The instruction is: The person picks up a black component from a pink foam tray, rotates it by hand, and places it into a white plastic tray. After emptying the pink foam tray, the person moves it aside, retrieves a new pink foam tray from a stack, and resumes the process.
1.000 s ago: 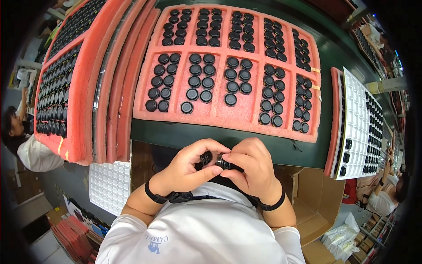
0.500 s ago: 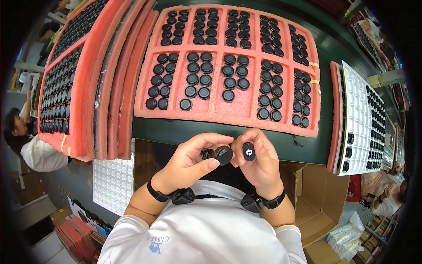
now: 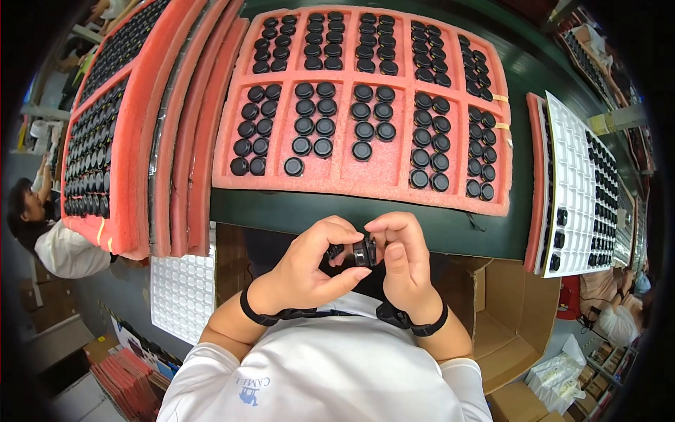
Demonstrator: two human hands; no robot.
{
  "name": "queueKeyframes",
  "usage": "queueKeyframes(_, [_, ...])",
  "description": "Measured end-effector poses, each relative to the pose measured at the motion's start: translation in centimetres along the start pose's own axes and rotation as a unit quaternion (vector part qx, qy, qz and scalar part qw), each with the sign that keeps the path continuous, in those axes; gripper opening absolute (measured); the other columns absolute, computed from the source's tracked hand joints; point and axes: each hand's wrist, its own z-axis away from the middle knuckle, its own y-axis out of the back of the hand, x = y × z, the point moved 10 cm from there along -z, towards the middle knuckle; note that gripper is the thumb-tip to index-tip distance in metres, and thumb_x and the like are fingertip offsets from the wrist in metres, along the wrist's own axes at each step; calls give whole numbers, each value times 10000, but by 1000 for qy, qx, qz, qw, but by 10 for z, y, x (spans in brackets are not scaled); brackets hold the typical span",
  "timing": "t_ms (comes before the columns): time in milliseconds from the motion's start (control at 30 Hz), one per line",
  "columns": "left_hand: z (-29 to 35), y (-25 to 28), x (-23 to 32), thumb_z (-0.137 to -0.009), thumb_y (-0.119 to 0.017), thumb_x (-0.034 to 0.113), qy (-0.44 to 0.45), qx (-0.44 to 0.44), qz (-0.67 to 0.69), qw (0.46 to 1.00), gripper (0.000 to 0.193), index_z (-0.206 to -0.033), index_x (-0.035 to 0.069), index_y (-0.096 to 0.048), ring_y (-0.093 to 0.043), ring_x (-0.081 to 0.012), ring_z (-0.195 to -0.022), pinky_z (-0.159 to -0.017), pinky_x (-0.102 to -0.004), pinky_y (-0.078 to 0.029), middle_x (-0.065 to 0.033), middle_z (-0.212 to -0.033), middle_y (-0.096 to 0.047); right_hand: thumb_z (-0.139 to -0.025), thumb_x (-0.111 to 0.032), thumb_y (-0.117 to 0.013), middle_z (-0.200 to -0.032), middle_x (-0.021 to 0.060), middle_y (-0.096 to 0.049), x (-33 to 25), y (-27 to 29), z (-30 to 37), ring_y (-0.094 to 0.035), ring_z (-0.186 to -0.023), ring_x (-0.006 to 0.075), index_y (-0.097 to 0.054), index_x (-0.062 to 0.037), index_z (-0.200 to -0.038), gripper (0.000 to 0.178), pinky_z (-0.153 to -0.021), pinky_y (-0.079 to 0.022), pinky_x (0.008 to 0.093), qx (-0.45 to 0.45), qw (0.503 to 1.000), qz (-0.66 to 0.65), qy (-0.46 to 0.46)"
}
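My left hand (image 3: 309, 271) and my right hand (image 3: 402, 264) meet close to my chest, below the table's front edge. Between their fingertips they pinch a small round black part (image 3: 364, 250), turned on edge. Another dark piece seems tucked in the left fingers, mostly hidden. Both wrists wear black bands. Just beyond the hands lies a pink foam tray (image 3: 337, 179) with several round black parts (image 3: 313, 126) seated in its pockets, some pockets bare.
A stack of pink foam trays (image 3: 162, 133) full of black parts leans at the left. A white grid tray (image 3: 576, 183) stands at the right on the green table (image 3: 450, 228). Open cardboard boxes (image 3: 520, 309) sit below right. Other people work at far left and far right.
Half a second ago each hand held a black part a little apart, faces up. The hands have since closed together and the part between them now stands on edge.
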Motion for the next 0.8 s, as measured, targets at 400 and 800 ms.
queueKeyframes(400, [0, -1, 5, -758, -684, 3, -49, -9, 12, 999, 425, -1092, 19, -421, -450, -109, -636, -570, -236, -401, -116, -947, -522, -973, -182, -416, -871, 58, -513, 11, -10, 2, -511, -693, 76, -428, -8, -1071, 200, -607, -400, 210, -25, 999, 31, 24])
queueKeyframes(800, [4, -1, 4, -773, -653, 26, -19, -33, 97, 995, 396, -1100, 32, -429, -511, -188, -825, -722, -312, -419, -128, -950, -529, -961, -140, -427, -889, 58, -501, 11, -7, -2, -542, -843, 105, -402, -9, -1085, 181, -732, -434, 238, -78, 984, -160, -5])
